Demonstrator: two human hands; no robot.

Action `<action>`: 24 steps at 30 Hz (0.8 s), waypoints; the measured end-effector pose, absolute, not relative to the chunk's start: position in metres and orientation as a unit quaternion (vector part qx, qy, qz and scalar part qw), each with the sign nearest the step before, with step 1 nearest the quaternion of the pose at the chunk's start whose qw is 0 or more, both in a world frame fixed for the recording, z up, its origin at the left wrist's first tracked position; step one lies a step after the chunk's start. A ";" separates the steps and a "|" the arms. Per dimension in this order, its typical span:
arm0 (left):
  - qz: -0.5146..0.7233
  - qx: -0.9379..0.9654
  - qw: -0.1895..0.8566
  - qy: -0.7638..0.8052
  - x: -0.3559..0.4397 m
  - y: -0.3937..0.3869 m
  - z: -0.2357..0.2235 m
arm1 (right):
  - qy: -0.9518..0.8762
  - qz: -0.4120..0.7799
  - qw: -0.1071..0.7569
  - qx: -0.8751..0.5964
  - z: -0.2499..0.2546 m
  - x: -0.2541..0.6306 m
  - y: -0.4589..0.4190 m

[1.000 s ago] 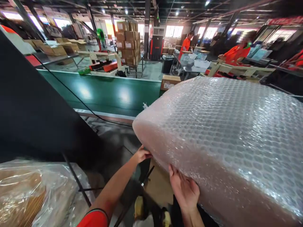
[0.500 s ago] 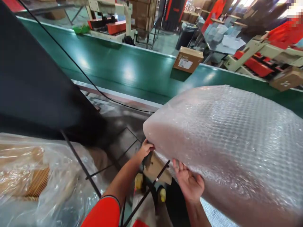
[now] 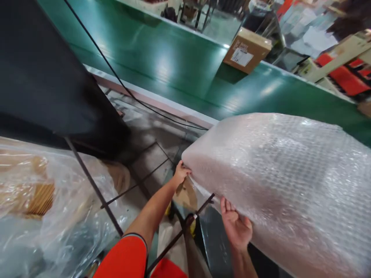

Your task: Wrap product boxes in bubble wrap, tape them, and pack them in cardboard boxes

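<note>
A large roll of bubble wrap (image 3: 269, 166) fills the right side, with its narrower end toward the middle. At that near end, my left hand (image 3: 181, 172) has its fingers closed on the edge of the wrap. My right hand (image 3: 236, 227) is palm up under the roll's lower side, its fingers stretched out and touching the plastic; it is not closed around anything. Between my arms a thin dark rod (image 3: 176, 238) slants upward, its tip beside the wrap. Part of the roll runs out of view at the right.
Beyond the roll runs a green conveyor belt (image 3: 127, 50) carrying a cardboard box (image 3: 247, 50) with a white label. A large black panel (image 3: 58, 85) stands at left, a black cable (image 3: 116, 75) crossing in front. Clear plastic (image 3: 78, 208) covers cardboard at lower left. A metal frame (image 3: 89, 183) is near my left arm.
My view has tilted down and shifted, so the conveyor and box appear higher. The bubble wrap sits slightly lower and to the right; both hands keep nearly the same pose on it.
</note>
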State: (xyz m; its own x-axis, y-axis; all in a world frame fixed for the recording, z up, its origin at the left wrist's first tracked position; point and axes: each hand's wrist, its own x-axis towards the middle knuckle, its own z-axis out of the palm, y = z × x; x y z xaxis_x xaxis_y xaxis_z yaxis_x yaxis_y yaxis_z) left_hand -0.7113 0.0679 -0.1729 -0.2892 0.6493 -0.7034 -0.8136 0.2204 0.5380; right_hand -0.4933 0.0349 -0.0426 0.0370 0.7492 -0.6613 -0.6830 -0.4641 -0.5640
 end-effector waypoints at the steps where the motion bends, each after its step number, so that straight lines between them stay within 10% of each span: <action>1: 0.617 -0.075 0.584 0.522 -0.714 0.066 -0.174 | -0.019 0.702 0.505 -0.502 -0.044 -0.491 0.036; 24: 0.598 -0.122 0.530 0.589 -0.756 0.014 -0.169 | 0.104 0.901 0.328 -0.264 -0.014 -0.527 0.015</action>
